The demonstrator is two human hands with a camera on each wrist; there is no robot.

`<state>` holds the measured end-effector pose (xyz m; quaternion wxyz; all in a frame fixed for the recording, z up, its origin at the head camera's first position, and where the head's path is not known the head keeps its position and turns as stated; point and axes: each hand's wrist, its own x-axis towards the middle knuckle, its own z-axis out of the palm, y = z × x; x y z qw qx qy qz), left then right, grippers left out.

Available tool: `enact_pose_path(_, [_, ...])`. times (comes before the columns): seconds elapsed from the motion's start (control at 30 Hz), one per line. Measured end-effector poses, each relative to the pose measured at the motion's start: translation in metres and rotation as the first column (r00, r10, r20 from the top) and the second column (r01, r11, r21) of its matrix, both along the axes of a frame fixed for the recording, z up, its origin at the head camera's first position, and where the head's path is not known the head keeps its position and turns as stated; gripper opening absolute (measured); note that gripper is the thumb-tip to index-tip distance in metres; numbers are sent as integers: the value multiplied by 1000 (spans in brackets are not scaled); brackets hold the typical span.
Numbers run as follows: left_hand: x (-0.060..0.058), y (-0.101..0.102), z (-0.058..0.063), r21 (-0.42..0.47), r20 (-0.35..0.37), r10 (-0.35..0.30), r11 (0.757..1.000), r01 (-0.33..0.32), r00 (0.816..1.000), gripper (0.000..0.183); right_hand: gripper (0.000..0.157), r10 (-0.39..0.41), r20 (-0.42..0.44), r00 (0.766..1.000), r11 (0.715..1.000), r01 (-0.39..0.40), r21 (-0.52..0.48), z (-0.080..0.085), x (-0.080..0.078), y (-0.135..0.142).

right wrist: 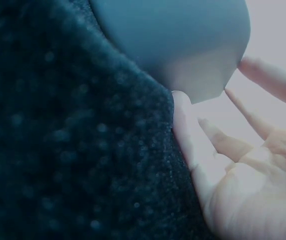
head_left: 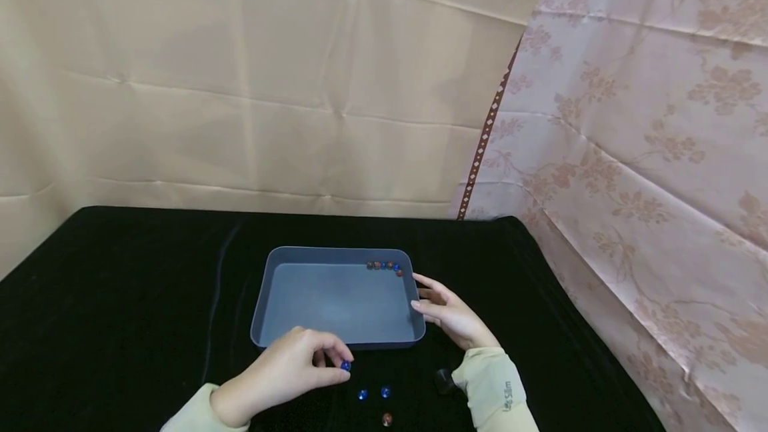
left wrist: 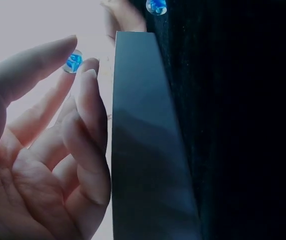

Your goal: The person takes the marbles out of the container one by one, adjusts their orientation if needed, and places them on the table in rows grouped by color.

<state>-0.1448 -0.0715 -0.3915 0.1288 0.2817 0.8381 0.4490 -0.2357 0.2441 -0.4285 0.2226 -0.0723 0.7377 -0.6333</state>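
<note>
My left hand (head_left: 288, 362) pinches a blue marble (head_left: 345, 365) between thumb and fingertips, just in front of the tray's near edge. The left wrist view shows this clear marble with blue swirls (left wrist: 73, 62) at the fingertips. My right hand (head_left: 453, 315) rests on the right side of the grey-blue tray (head_left: 336, 302), its fingers fairly straight against the outer wall (right wrist: 203, 75). Inside the tray, several brown and blue marbles (head_left: 383, 265) line the far wall near the right corner. On the cloth lie two blue marbles (head_left: 385, 392) and a reddish-brown marble (head_left: 387, 419).
A black cloth (head_left: 150, 299) covers the table. A small dark object (head_left: 444, 382) is by the right wrist. Behind hangs a beige curtain (head_left: 270, 85), and a pink floral curtain (head_left: 648, 125) hangs along the right side.
</note>
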Motion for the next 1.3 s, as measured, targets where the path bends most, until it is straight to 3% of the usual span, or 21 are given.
enact_pose_path(0.37, [1, 2, -7, -58, 65, -52, 997, 56, 997, 14, 69, 4, 5, 1000, 1000, -4, -5, 1, 1, 2])
enact_pose_path(0.57, [2, 2, -11, -131, 28, -47, 990, 50, 999, 10, 69, 2, 2, 1000, 1000, -2, -3, 0, 0, 1])
enact_pose_path(0.83, [3, 0, -13, -159, 29, -52, 986, 56, 998, 9, 69, -5, 0, 1000, 1000, 5, 8, 0, 0, 0])
enact_pose_path(1.1, [4, -1, -15, -239, -34, -50, 970, 40, 998, 9, 68, -8, -2, 1000, 1000, 8, 21, 1, 0, 0])
enact_pose_path(1.3, [5, -1, -16, -251, -40, -46, 967, 34, 998, 9, 67, -16, 6, 1000, 1000, 15, 23, 2, 0, 0])
